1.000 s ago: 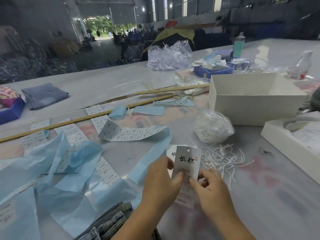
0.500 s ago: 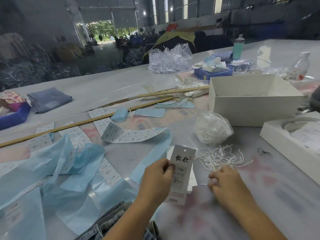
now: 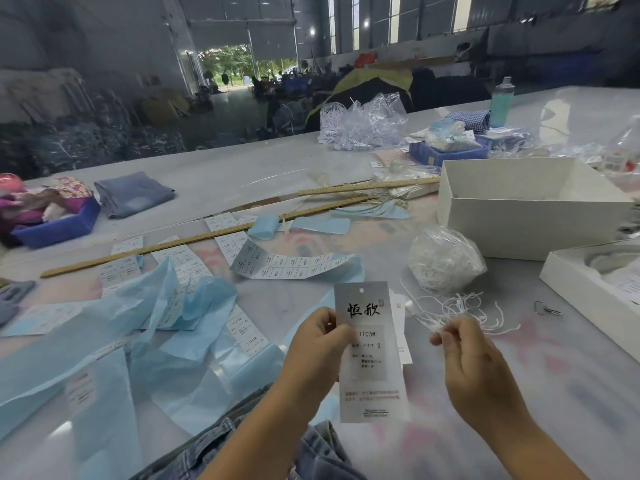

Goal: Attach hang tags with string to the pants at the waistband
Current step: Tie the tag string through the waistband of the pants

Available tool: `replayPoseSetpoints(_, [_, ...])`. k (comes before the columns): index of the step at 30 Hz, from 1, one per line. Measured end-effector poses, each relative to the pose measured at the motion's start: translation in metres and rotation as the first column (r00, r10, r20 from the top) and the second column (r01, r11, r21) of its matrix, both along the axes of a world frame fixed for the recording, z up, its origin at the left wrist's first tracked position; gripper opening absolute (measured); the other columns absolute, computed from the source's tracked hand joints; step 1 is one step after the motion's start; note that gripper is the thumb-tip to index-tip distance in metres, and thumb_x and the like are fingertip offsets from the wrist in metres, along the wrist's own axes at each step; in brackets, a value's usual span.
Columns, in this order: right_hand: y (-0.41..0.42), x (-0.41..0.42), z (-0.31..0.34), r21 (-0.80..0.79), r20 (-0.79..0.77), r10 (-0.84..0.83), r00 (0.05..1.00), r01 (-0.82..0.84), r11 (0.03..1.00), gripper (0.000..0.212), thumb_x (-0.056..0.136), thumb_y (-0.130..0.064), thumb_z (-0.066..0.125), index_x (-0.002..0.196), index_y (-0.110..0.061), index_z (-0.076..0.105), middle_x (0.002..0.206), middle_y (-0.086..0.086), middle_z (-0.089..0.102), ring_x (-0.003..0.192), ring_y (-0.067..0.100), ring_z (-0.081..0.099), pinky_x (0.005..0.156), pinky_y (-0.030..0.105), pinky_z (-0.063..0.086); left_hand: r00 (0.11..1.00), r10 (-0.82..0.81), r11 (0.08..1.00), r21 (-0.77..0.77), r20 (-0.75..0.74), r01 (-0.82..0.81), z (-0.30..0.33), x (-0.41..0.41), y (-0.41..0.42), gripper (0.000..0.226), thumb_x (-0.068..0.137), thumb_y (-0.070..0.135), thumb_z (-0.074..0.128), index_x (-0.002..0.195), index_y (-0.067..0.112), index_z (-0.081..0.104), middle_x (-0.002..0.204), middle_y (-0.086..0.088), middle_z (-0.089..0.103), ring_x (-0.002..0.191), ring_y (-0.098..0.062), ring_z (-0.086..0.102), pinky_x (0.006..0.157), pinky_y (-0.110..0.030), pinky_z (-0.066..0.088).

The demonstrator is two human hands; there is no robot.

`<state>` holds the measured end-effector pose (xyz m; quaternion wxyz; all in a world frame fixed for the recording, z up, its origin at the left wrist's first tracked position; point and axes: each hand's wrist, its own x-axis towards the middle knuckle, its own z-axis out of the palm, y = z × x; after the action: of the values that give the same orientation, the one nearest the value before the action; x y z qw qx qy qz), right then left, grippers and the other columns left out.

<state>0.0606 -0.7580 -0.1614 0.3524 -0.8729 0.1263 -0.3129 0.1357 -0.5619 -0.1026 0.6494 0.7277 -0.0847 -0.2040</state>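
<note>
The left hand [image 3: 320, 344] held a tag [image 3: 369, 351] upright above the counter [image 3: 242, 174], its grip pinching the tag's left edge. The right hand [image 3: 474, 362] pinched a string [image 3: 460, 313] drawn from a loose pile. The string's end should probably go through the hole [image 3: 361, 291] at the tag's top, with the tag kept steady. The pants [image 3: 214, 445] lay at the near edge. Blue paper [image 3: 104, 341], label strips [image 3: 294, 265], a bag [image 3: 445, 259] of strings and a box [image 3: 530, 206] crowded around; tangled strings could snag.
</note>
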Motion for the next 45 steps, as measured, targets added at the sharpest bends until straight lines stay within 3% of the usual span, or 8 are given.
replayPoseSetpoints(4, [0.022, -0.005, 0.022, 0.235, 0.095, 0.052, 0.994, -0.073, 0.969, 0.020, 0.100, -0.013, 0.042, 0.087, -0.027, 0.045, 0.062, -0.002, 0.059, 0.062, 0.012, 0.058, 0.053, 0.023, 0.044, 0.994, -0.087, 0.990, -0.116, -0.068, 0.079, 0.014, -0.019, 0.018, 0.042, 0.065, 0.022, 0.048, 0.102, 0.014, 0.065, 0.085, -0.003, 0.075, 0.076, -0.019, 0.072, 0.062, -0.035, 0.056])
replayPoseSetpoints(10, [0.043, -0.002, 0.019, 0.464, -0.044, 0.165, 0.985, -0.126, 0.877, 0.027, 0.099, -0.004, 0.043, 0.103, -0.022, 0.061, 0.068, -0.002, 0.064, 0.050, 0.015, 0.050, 0.051, 0.035, 0.042, 0.985, 0.009, 0.984, -0.172, -0.170, -0.039, 0.014, -0.056, 0.067, 0.046, 0.062, 0.027, 0.047, 0.103, 0.011, 0.062, 0.088, -0.010, 0.075, 0.082, -0.030, 0.070, 0.077, -0.045, 0.053])
replayPoseSetpoints(17, [0.065, -0.005, 0.051, 0.383, 0.116, 0.140, 0.983, -0.175, 0.907, 0.030, 0.097, 0.000, 0.045, 0.086, -0.020, 0.065, 0.077, 0.008, 0.065, 0.057, 0.017, 0.051, 0.053, 0.033, 0.044, 0.981, 0.172, 0.975, -0.130, -0.091, -0.182, 0.011, -0.090, 0.130, 0.038, 0.072, 0.027, 0.047, 0.104, 0.014, 0.062, 0.091, -0.009, 0.076, 0.083, -0.028, 0.074, 0.068, -0.040, 0.057])
replayPoseSetpoints(20, [0.065, -0.007, 0.077, 0.283, 0.323, 0.053, 0.945, -0.150, 0.947, 0.022, 0.099, -0.005, 0.043, 0.094, -0.016, 0.062, 0.080, -0.008, 0.065, 0.057, 0.005, 0.054, 0.053, 0.017, 0.046, 0.979, 0.187, 0.973, -0.122, -0.081, -0.196, 0.011, -0.100, 0.142, 0.036, 0.070, 0.024, 0.048, 0.101, 0.017, 0.064, 0.090, -0.009, 0.076, 0.083, -0.029, 0.074, 0.075, -0.049, 0.059])
replayPoseSetpoints(22, [0.069, -0.009, 0.087, 0.217, 0.394, 0.018, 0.919, -0.113, 0.970, 0.020, 0.101, -0.008, 0.041, 0.102, -0.020, 0.057, 0.084, -0.007, 0.064, 0.057, 0.002, 0.055, 0.055, 0.011, 0.045, 0.982, 0.185, 0.979, -0.081, -0.039, -0.188, 0.010, -0.106, 0.146, 0.022, 0.083, 0.018, 0.048, 0.099, 0.017, 0.063, 0.083, -0.004, 0.077, 0.074, -0.021, 0.074, 0.061, -0.039, 0.058])
replayPoseSetpoints(29, [0.090, -0.027, 0.108, 0.275, 0.409, 0.101, 0.907, -0.228, 0.934, 0.031, 0.104, -0.006, 0.036, 0.129, -0.016, 0.052, 0.100, 0.000, 0.068, 0.069, 0.017, 0.063, 0.062, 0.026, 0.056, 0.991, 0.131, 0.991, -0.003, 0.021, -0.131, 0.005, -0.126, 0.149, 0.031, 0.096, 0.003, 0.037, 0.096, 0.014, 0.065, 0.083, 0.000, 0.077, 0.070, -0.015, 0.073, 0.051, -0.023, 0.053])
replayPoseSetpoints(38, [0.123, -0.050, 0.119, 0.469, 0.373, 0.394, 0.840, -0.537, 0.701, 0.038, 0.093, 0.003, 0.044, 0.082, -0.019, 0.073, 0.071, 0.005, 0.069, 0.044, 0.013, 0.047, 0.039, 0.020, 0.036, 0.995, 0.094, 0.994, 0.063, 0.024, -0.095, -0.008, -0.138, 0.147, 0.024, 0.091, 0.010, 0.046, 0.099, 0.014, 0.068, 0.092, -0.001, 0.077, 0.083, -0.023, 0.074, 0.064, -0.034, 0.055])
replayPoseSetpoints(45, [0.134, -0.047, 0.143, 0.329, 0.442, 0.414, 0.795, -0.574, 0.750, 0.023, 0.099, -0.016, 0.050, 0.090, -0.023, 0.071, 0.067, -0.001, 0.067, 0.044, 0.009, 0.044, 0.041, 0.018, 0.036, 0.992, 0.122, 0.984, 0.133, -0.016, -0.119, -0.022, -0.147, 0.145, 0.026, 0.095, 0.008, 0.045, 0.104, 0.014, 0.068, 0.096, 0.002, 0.077, 0.089, -0.020, 0.073, 0.086, -0.048, 0.057])
